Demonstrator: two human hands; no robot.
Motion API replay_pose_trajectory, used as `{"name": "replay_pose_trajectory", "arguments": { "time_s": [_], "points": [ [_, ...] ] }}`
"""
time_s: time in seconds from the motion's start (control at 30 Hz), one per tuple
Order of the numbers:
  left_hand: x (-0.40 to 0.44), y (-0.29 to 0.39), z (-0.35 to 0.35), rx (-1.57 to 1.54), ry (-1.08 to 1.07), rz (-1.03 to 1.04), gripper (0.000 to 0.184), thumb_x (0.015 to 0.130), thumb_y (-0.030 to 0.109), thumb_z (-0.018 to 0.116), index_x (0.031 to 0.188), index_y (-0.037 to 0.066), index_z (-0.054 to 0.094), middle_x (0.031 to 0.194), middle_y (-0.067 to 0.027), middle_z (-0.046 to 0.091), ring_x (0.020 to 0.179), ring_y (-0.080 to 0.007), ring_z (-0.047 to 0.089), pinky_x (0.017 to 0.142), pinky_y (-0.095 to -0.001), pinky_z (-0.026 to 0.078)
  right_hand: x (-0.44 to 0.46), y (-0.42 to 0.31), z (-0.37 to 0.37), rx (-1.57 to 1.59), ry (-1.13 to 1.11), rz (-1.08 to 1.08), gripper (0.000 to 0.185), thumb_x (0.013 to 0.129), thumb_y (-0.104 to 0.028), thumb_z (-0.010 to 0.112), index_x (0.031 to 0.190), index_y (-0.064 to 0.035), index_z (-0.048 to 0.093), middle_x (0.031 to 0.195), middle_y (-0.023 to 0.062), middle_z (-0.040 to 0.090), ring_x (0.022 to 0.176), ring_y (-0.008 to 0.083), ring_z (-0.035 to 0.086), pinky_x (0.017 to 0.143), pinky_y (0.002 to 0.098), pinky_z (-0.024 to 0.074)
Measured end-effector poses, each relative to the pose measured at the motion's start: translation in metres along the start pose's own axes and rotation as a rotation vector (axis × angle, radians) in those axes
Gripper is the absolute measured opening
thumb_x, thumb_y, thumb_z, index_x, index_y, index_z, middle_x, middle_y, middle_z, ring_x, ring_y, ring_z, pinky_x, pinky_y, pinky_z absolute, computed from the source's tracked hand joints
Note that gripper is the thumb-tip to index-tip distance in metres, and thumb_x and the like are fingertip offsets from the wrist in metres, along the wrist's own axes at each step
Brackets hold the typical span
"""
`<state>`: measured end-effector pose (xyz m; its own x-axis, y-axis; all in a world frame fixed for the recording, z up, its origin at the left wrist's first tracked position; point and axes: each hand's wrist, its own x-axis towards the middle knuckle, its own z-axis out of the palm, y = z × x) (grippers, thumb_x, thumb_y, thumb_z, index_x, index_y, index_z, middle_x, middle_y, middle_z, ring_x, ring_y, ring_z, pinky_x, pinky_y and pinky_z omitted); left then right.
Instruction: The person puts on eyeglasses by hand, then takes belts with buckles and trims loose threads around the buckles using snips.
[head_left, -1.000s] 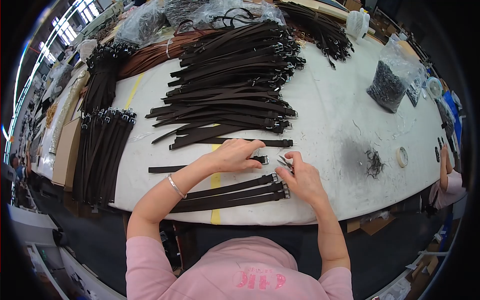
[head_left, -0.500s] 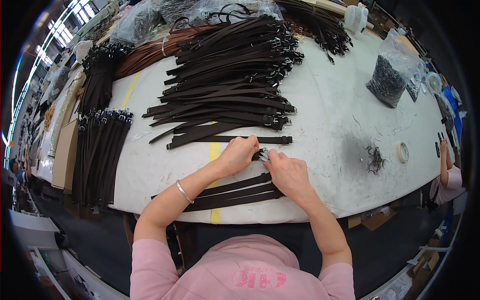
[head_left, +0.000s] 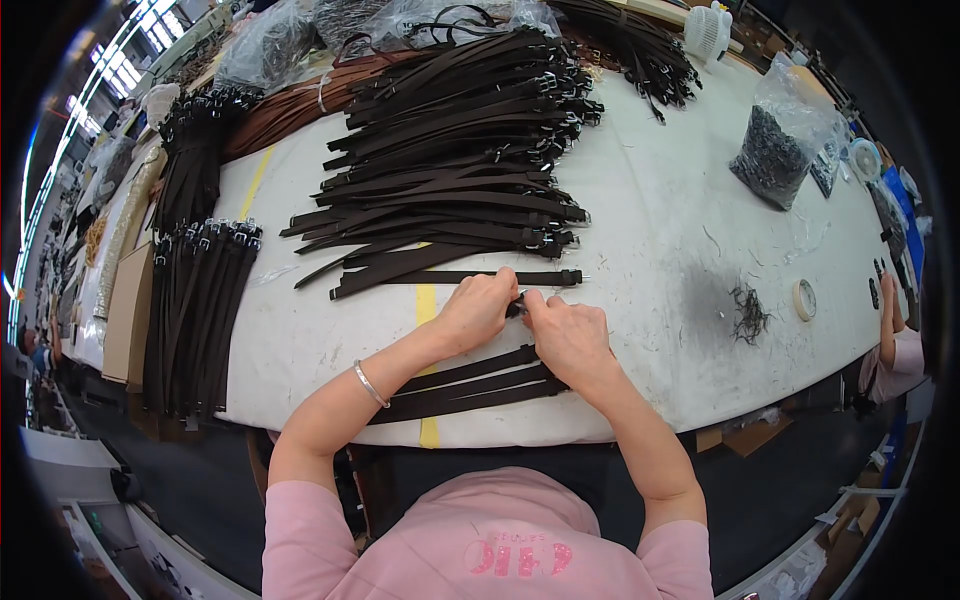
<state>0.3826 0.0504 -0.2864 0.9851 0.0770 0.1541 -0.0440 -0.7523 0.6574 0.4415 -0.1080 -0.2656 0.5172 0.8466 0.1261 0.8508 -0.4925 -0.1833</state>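
Both my hands meet over the near part of the table, pinching the buckle end of a dark belt (head_left: pixel 516 306). My left hand (head_left: pixel 478 313), with a bangle on its wrist, is closed on the dark end. My right hand (head_left: pixel 568 338) is closed at the metal part, its fingertips almost touching the left. Most of the small work between the fingers is hidden. Just beyond the hands lies a single dark belt (head_left: pixel 460 278). Several dark straps (head_left: pixel 470 393) lie under and in front of my wrists.
A big pile of dark buckled belts (head_left: pixel 450 150) lies ahead, with more belt bundles (head_left: pixel 205 310) at left. To the right are a tape roll (head_left: pixel 803 299), loose black threads (head_left: pixel 748 315) and a plastic bag of dark pieces (head_left: pixel 775 150). Another person (head_left: pixel 893 350) is at far right.
My right hand has shifted slightly left, closer to the left hand. Less of the metal buckle now shows between the fingers.
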Motion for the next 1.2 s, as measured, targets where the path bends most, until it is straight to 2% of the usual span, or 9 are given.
{"name": "replay_pose_trajectory", "arguments": {
  "time_s": [0.13, 0.23, 0.33, 0.37, 0.5, 0.6, 0.7, 0.8, 1.2],
  "points": [
    [0.0, -0.001, 0.001, 0.021, -0.018, 0.001, 0.01, 0.087, 0.007, 0.053, 0.087, -0.003, 0.049, 0.071, -0.0229, 0.06, 0.07, -0.0422, 0.058, 0.062, -0.0453, 0.045, 0.002, 0.0, 0.001, -0.024, -0.008, -0.015, 0.014, 0.085, -0.019, 0.057, 0.088, -0.0065, 0.05, 0.065, 0.0111, 0.061, 0.054, 0.0283, 0.062, 0.047, 0.0383, 0.0466],
    [0.0, -0.005, -0.001, -0.017, 0.046, 0.05, 0.009, 0.087, 0.005, 0.05, 0.09, -0.003, 0.048, 0.073, -0.0221, 0.06, 0.065, -0.0395, 0.058, 0.06, -0.0434, 0.045, 0.003, 0.001, -0.001, 0.009, -0.067, -0.023, 0.018, 0.076, -0.005, 0.056, 0.093, -0.0045, 0.051, 0.068, 0.0131, 0.062, 0.058, 0.0271, 0.064, 0.051, 0.0373, 0.0491],
    [-0.005, -0.002, -0.023, -0.211, -0.024, -0.145, 0.011, 0.087, 0.005, 0.048, 0.095, -0.003, 0.048, 0.071, -0.0199, 0.059, 0.057, -0.0329, 0.056, 0.057, -0.0395, 0.045, -0.001, 0.002, 0.0, 0.047, -0.041, -0.001, 0.013, 0.082, -0.01, 0.056, 0.092, -0.005, 0.051, 0.067, 0.0127, 0.062, 0.057, 0.0274, 0.064, 0.049, 0.0378, 0.0478],
    [-0.008, -0.006, -0.023, -0.236, 0.011, -0.093, 0.018, 0.086, 0.006, 0.048, 0.103, -0.001, 0.05, 0.067, -0.0165, 0.057, 0.052, -0.0264, 0.054, 0.055, -0.0357, 0.045, -0.001, 0.002, 0.0, 0.048, -0.044, -0.003, 0.012, 0.083, -0.012, 0.056, 0.091, -0.0051, 0.05, 0.067, 0.0127, 0.062, 0.057, 0.0277, 0.064, 0.049, 0.0381, 0.0475],
    [-0.022, 0.001, -0.022, 0.055, -0.09, 0.018, 0.031, 0.084, 0.009, 0.055, 0.114, 0.003, 0.052, 0.064, -0.0124, 0.059, 0.052, -0.0274, 0.056, 0.055, -0.0361, 0.045, -0.001, 0.001, -0.003, 0.047, -0.058, 0.004, 0.015, 0.086, -0.018, 0.055, 0.09, -0.0052, 0.05, 0.068, 0.0128, 0.062, 0.057, 0.0285, 0.064, 0.049, 0.0388, 0.047],
    [-0.026, -0.02, 0.0, 0.128, 0.158, 0.259, 0.02, 0.083, 0.009, 0.056, 0.102, 0.003, 0.055, 0.065, -0.0131, 0.06, 0.054, -0.0299, 0.058, 0.053, -0.0383, 0.045, -0.001, 0.001, -0.003, 0.049, -0.06, 0.012, 0.016, 0.086, -0.02, 0.056, 0.089, -0.0051, 0.05, 0.068, 0.013, 0.062, 0.057, 0.0285, 0.064, 0.048, 0.0386, 0.047],
    [-0.031, -0.019, 0.004, 0.199, 0.084, 0.128, 0.012, 0.079, 0.01, 0.057, 0.084, 0.001, 0.051, 0.067, -0.0164, 0.06, 0.057, -0.0353, 0.059, 0.053, -0.0422, 0.047, -0.005, 0.0, -0.007, 0.074, -0.016, 0.044, 0.017, 0.087, -0.022, 0.056, 0.088, -0.0055, 0.049, 0.068, 0.0123, 0.063, 0.057, 0.0303, 0.063, 0.049, 0.0404, 0.0465],
    [-0.03, -0.015, 0.004, 0.249, 0.115, 0.151, 0.011, 0.076, 0.007, 0.056, 0.077, 0.001, 0.047, 0.066, -0.0166, 0.059, 0.054, -0.0355, 0.058, 0.049, -0.0416, 0.046, -0.011, -0.009, -0.013, 0.112, -0.038, 0.044, 0.018, 0.087, -0.023, 0.056, 0.087, -0.0056, 0.049, 0.069, 0.0121, 0.063, 0.058, 0.0315, 0.062, 0.051, 0.0415, 0.0465],
    [-0.03, -0.012, -0.003, 0.165, 0.062, 0.079, 0.009, 0.084, 0.007, 0.053, 0.086, -0.001, 0.051, 0.069, -0.0172, 0.062, 0.062, -0.035, 0.06, 0.055, -0.0404, 0.047, -0.006, -0.02, -0.001, 0.082, -0.07, 0.085, 0.015, 0.09, -0.018, 0.05, 0.089, -0.0035, 0.047, 0.068, 0.0157, 0.063, 0.057, 0.0324, 0.063, 0.052, 0.0426, 0.0483]
  ]
}}
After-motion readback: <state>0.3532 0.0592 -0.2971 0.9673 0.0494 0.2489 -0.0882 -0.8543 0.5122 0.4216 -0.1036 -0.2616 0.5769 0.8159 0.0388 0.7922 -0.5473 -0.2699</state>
